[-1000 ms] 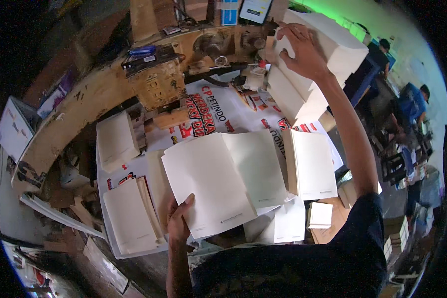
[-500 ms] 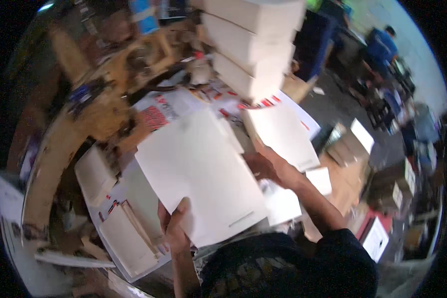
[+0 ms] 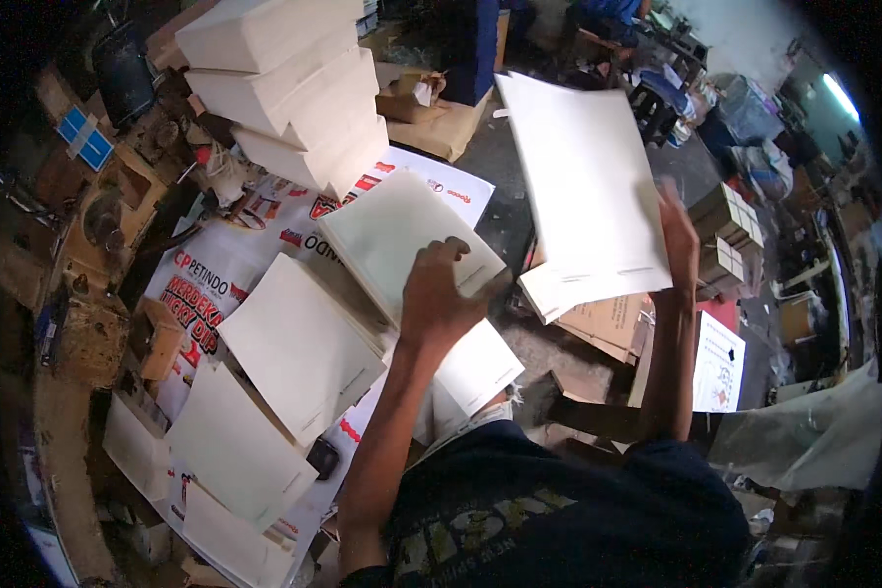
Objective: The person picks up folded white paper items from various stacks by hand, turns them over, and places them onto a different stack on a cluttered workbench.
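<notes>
White paper sheets (image 3: 588,186) are held up on the right, tilted, their lower edges slightly fanned. My right hand (image 3: 678,235) grips their right edge; its fingertips are partly blurred. My left hand (image 3: 446,289) hovers at or rests on the near right part of a thick paper stack (image 3: 402,230); whether it touches is hard to tell. Its fingers are bent, with the thumb apart and nothing held. Left of that stack lie another paper stack (image 3: 299,343) and a lower one (image 3: 235,446). A smaller white stack (image 3: 480,367) sits close below my left wrist.
A tall pile of white paper blocks (image 3: 284,88) rises at the back left of the table, which has a printed sheet (image 3: 201,284) spread over it. Cardboard (image 3: 598,323) lies below the raised sheets. Bundled blocks (image 3: 725,235) stand at the right.
The view has swung to the right. My left hand has let go of the white sheets it held and is over a stack. My right hand has come up at the right, holding sheets.
</notes>
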`<state>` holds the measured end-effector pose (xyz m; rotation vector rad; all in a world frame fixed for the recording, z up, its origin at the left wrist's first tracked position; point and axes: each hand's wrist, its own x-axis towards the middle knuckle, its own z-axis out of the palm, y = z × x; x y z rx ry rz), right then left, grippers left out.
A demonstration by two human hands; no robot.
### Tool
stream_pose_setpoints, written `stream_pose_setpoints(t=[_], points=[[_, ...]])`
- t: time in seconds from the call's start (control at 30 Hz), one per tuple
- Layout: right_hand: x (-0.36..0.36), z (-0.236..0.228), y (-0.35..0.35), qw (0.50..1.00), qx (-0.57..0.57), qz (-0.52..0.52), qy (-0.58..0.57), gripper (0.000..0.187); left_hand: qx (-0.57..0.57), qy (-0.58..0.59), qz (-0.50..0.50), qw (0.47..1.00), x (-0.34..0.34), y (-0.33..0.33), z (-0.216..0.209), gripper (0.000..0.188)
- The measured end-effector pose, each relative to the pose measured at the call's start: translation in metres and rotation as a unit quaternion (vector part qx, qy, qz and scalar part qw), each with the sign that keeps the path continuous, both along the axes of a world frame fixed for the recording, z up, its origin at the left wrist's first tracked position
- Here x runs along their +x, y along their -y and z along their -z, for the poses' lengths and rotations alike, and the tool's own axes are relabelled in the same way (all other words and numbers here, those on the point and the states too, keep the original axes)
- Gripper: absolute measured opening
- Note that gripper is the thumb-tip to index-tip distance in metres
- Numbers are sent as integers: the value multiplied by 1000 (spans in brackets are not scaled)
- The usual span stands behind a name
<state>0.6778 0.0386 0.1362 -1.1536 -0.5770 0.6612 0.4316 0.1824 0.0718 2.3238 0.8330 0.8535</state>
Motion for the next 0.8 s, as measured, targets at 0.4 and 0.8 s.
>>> stream_pose_setpoints(t=[0.4,0.8], points=[[28,41,-5,985,-135,-17,110,56,-245,197,-76,946,-62,7,-14,18],[-63,66,-140,945,-246,-211,37,52,-169,-112,-105,974,-190,28,-27,23]])
